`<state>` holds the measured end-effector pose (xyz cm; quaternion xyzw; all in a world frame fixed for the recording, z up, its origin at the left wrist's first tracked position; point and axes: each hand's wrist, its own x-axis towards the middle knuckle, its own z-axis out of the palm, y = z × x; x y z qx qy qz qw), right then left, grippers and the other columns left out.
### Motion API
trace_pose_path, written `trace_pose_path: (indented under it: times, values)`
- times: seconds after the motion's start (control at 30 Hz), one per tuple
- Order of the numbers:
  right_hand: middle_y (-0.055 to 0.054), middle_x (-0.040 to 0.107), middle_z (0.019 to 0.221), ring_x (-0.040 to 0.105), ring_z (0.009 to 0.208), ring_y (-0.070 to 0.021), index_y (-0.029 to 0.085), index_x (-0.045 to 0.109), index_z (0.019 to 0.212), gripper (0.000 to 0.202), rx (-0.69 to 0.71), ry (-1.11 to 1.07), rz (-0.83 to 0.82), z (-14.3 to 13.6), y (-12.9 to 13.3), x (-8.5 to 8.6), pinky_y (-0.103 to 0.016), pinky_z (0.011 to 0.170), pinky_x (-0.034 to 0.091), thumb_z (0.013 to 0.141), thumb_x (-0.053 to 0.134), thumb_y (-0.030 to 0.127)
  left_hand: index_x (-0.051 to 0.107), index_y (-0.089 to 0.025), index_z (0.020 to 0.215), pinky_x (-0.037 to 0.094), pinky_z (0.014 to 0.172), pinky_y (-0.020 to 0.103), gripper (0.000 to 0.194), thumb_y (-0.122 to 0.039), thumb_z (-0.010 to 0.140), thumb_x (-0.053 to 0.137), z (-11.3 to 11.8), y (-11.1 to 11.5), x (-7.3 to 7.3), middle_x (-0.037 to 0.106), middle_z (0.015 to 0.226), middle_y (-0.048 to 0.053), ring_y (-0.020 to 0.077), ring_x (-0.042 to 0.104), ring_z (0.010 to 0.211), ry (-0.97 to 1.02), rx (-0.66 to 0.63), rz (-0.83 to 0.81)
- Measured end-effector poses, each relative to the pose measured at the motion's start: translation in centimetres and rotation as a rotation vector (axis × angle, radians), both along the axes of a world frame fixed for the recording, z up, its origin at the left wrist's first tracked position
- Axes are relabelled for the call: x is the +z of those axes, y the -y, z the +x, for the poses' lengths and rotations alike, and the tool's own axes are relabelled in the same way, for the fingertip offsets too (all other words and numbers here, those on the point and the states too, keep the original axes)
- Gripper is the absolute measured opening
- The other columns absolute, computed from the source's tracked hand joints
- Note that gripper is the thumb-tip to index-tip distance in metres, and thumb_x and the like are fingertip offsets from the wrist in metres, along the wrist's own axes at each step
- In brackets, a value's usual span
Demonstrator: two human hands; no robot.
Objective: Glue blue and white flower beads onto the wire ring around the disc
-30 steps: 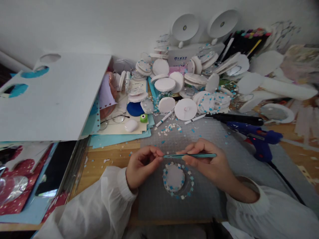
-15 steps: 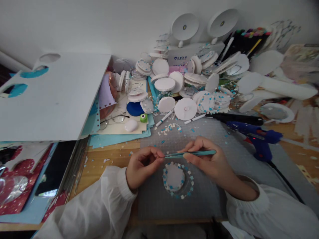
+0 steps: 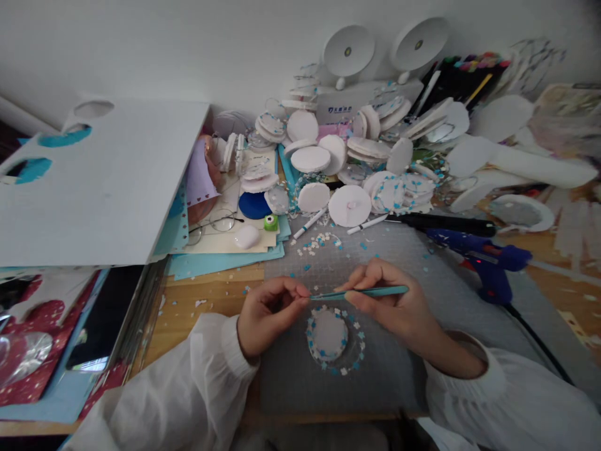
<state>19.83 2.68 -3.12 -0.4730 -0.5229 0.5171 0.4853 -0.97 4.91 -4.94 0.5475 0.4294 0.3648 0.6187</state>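
Teal tweezers [image 3: 375, 292] lie between the fingers of my right hand [image 3: 387, 297], their tips pointing left. My left hand [image 3: 272, 311] pinches thumb to forefinger right at those tips; whatever is between them is too small to make out. Just below both hands, a white disc [image 3: 328, 335] rests on the grey cutting mat [image 3: 375, 391]. Small blue and white flowers ring its edge, and a looped flower strand [image 3: 361, 347] curves out beside it on the right. Loose paper flowers [image 3: 322, 243] are scattered on the mat beyond my hands.
A blue glue gun [image 3: 483, 257] with a black cord lies to the right. Many white discs [image 3: 310, 159] are heaped at the back. Eyeglasses [image 3: 223, 219], a green punch [image 3: 270, 222] and a white board [image 3: 107, 194] are on the left. Two pens [image 3: 369, 224] lie past the flowers.
The tweezers have shifted very slightly, their tips looking a little closer together. Both hands stay in nearly the same place, and the disc has not moved.
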Motion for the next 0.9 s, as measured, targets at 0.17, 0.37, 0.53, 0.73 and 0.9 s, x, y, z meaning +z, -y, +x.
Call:
trace_pose_path:
  times: [0.17, 0.37, 0.53, 0.73, 0.9]
  values:
    - [-0.004, 0.067, 0.076, 0.064, 0.07, -0.0141, 0.02, 0.052, 0.069, 0.02, -0.023, 0.012, -0.001, 0.09, 0.04, -0.12, -0.026, 0.062, 0.052, 0.075, 0.069, 0.029, 0.067, -0.013, 0.076, 0.033, 0.048, 0.02, 0.019, -0.031, 0.074, 0.071, 0.03, -0.03, 0.12, 0.056, 0.064, 0.002, 0.0091, 0.044, 0.055, 0.005, 0.002, -0.001]
    - [-0.002, 0.067, 0.077, 0.064, 0.072, -0.0145, 0.021, 0.052, 0.069, 0.019, -0.026, 0.03, -0.01, 0.25, 0.02, -0.3, -0.026, 0.063, 0.051, 0.075, 0.069, 0.027, 0.066, -0.013, 0.074, 0.031, 0.046, 0.02, 0.02, -0.032, 0.072, 0.072, 0.07, -0.02, 0.22, 0.056, 0.063, 0.002, 0.0087, 0.042, 0.053, 0.008, -0.002, -0.002]
    - [-0.002, 0.066, 0.076, 0.063, 0.069, -0.0123, 0.021, 0.052, 0.069, 0.017, -0.002, -0.008, 0.009, 0.25, 0.14, -0.2, -0.024, 0.062, 0.05, 0.075, 0.068, 0.023, 0.067, -0.013, 0.075, 0.03, 0.046, 0.02, 0.021, -0.033, 0.073, 0.071, 0.1, -0.05, 0.31, 0.056, 0.063, 0.001, 0.0083, 0.041, 0.052, 0.009, -0.015, 0.0]
    - [-0.001, 0.066, 0.077, 0.062, 0.071, -0.0121, 0.021, 0.053, 0.069, 0.017, 0.009, -0.038, -0.027, 0.19, 0.1, -0.21, -0.024, 0.063, 0.049, 0.075, 0.069, 0.022, 0.066, -0.013, 0.075, 0.03, 0.047, 0.02, 0.022, -0.034, 0.074, 0.071, 0.04, -0.03, 0.35, 0.055, 0.063, 0.002, 0.0086, 0.041, 0.052, -0.003, -0.03, 0.0]
    - [0.001, 0.062, 0.075, 0.058, 0.068, -0.0106, 0.021, 0.053, 0.071, 0.017, 0.026, -0.147, -0.144, 0.19, -0.04, -0.92, -0.024, 0.063, 0.046, 0.076, 0.068, 0.024, 0.066, -0.012, 0.077, 0.031, 0.048, 0.02, 0.02, -0.032, 0.075, 0.07, -0.06, 0.06, 0.07, 0.055, 0.063, 0.001, 0.0086, 0.041, 0.053, 0.008, -0.047, 0.001]
